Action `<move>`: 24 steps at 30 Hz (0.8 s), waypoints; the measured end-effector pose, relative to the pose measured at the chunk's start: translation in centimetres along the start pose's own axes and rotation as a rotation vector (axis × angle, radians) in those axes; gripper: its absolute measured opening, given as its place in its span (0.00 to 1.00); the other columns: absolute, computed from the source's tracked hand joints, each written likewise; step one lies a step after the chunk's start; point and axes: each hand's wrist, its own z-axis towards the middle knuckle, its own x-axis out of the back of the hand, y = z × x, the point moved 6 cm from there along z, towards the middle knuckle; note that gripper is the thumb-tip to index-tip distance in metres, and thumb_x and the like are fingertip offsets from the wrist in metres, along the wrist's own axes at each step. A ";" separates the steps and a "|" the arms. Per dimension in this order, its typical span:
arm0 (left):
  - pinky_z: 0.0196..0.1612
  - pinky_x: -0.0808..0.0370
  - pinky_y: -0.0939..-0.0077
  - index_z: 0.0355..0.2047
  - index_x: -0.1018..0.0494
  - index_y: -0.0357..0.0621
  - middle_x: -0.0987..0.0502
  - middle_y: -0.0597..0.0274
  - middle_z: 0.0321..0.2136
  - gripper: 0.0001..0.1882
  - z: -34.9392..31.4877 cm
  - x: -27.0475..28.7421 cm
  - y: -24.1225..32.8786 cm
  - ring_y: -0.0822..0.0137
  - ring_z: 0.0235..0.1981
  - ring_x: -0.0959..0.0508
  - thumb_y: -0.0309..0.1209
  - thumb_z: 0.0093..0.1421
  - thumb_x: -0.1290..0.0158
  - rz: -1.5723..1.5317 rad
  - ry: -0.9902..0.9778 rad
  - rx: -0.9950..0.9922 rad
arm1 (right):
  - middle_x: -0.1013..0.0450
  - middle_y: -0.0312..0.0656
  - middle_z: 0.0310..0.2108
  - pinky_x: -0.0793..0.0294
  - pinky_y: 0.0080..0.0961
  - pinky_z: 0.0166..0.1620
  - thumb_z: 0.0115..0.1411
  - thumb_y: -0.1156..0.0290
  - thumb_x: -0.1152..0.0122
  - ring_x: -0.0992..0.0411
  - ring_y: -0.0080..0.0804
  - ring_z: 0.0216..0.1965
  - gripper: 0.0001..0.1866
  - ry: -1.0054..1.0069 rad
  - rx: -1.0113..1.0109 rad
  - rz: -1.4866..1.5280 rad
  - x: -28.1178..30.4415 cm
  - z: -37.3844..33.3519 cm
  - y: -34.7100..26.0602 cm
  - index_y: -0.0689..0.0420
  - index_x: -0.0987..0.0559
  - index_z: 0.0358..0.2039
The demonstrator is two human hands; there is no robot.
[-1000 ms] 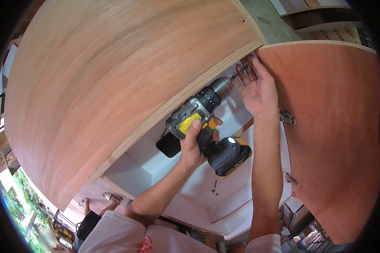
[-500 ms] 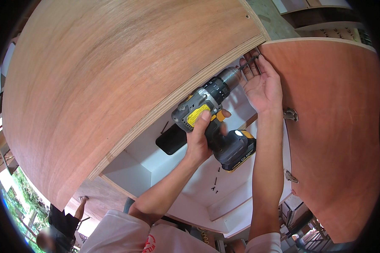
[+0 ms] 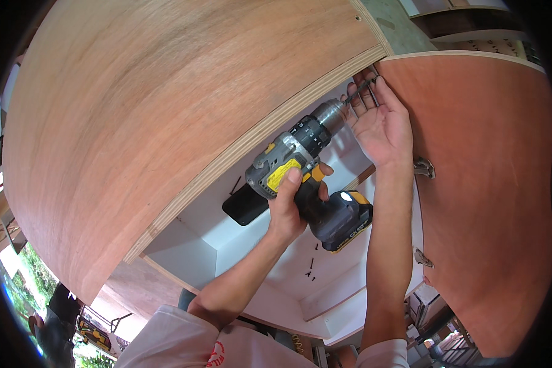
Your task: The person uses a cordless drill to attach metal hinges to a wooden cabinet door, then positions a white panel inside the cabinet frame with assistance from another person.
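My left hand (image 3: 287, 205) is closed round the handle of a grey, black and yellow cordless drill (image 3: 297, 150), one finger beside its trigger. A long thin dark bit (image 3: 360, 92) runs from its chuck to the upper right. At the bit's far end is my right hand (image 3: 381, 126), palm up, its thumb and fingers closing on the tip. Whatever the fingertips pinch there is too small to make out. They are close to the corner where the layered edge of a wooden panel (image 3: 184, 92) meets a reddish-brown door (image 3: 484, 172).
Below the drill lies the white inside of a cabinet (image 3: 282, 264), with several dark screws (image 3: 311, 264) and a black flat phone-like object (image 3: 245, 204). Metal hinges (image 3: 424, 167) join the door at the right. Another person (image 3: 55, 325) is at the lower left edge.
The drill has shifted slightly to the left and up in the picture. My right hand keeps its place at the bit's tip. At the lower left, the other person's arm has left the panel.
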 end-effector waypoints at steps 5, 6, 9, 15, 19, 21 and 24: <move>0.34 0.24 0.70 0.55 0.31 0.39 0.20 0.51 0.40 0.30 -0.1 0.1 -0.1 0.64 0.28 0.24 0.52 0.64 0.45 0.037 -0.001 -0.029 | 0.29 0.38 0.53 0.30 0.39 0.57 0.71 0.61 0.44 0.30 0.33 0.52 0.19 -0.010 0.002 -0.020 -0.4 -0.1 0.0 0.57 0.26 0.58; 0.34 0.24 0.70 0.55 0.31 0.39 0.20 0.51 0.40 0.30 0.0 0.1 -0.2 0.64 0.27 0.24 0.52 0.64 0.45 0.026 0.004 -0.023 | 0.29 0.38 0.53 0.30 0.39 0.57 0.71 0.61 0.44 0.30 0.33 0.52 0.19 -0.009 0.004 -0.024 -0.4 -0.1 0.0 0.57 0.26 0.58; 0.34 0.24 0.70 0.55 0.31 0.39 0.20 0.50 0.39 0.30 0.1 0.2 -0.3 0.64 0.27 0.24 0.52 0.64 0.45 0.007 0.008 -0.016 | 0.28 0.38 0.52 0.29 0.39 0.57 0.71 0.61 0.44 0.30 0.34 0.51 0.19 -0.012 0.006 -0.027 -0.3 -0.1 0.0 0.57 0.26 0.57; 0.33 0.23 0.70 0.54 0.30 0.39 0.20 0.50 0.39 0.30 0.4 0.3 -0.4 0.64 0.27 0.24 0.52 0.64 0.45 -0.023 0.008 -0.011 | 0.27 0.38 0.51 0.29 0.39 0.57 0.71 0.62 0.44 0.29 0.35 0.51 0.18 -0.040 0.006 0.003 -0.1 0.1 -0.1 0.58 0.25 0.56; 0.34 0.24 0.71 0.54 0.30 0.39 0.20 0.50 0.39 0.30 0.4 0.0 -0.3 0.65 0.27 0.24 0.52 0.64 0.45 -0.014 -0.008 -0.023 | 0.27 0.39 0.51 0.28 0.40 0.57 0.70 0.62 0.44 0.29 0.35 0.50 0.19 -0.052 0.016 0.002 -0.1 0.1 -0.2 0.58 0.25 0.56; 0.34 0.24 0.71 0.54 0.30 0.40 0.20 0.51 0.39 0.29 0.3 -0.3 -0.2 0.65 0.28 0.24 0.52 0.65 0.45 0.025 -0.010 -0.028 | 0.27 0.39 0.52 0.29 0.41 0.56 0.70 0.62 0.45 0.29 0.35 0.51 0.19 -0.052 0.027 -0.006 -0.1 0.1 -0.2 0.58 0.26 0.57; 0.34 0.24 0.72 0.54 0.30 0.40 0.20 0.52 0.38 0.28 0.0 -0.6 0.0 0.66 0.28 0.24 0.51 0.65 0.46 0.088 0.004 -0.033 | 0.28 0.40 0.53 0.29 0.43 0.56 0.70 0.62 0.47 0.29 0.36 0.51 0.20 -0.061 0.039 -0.016 -0.2 0.1 -0.1 0.59 0.26 0.58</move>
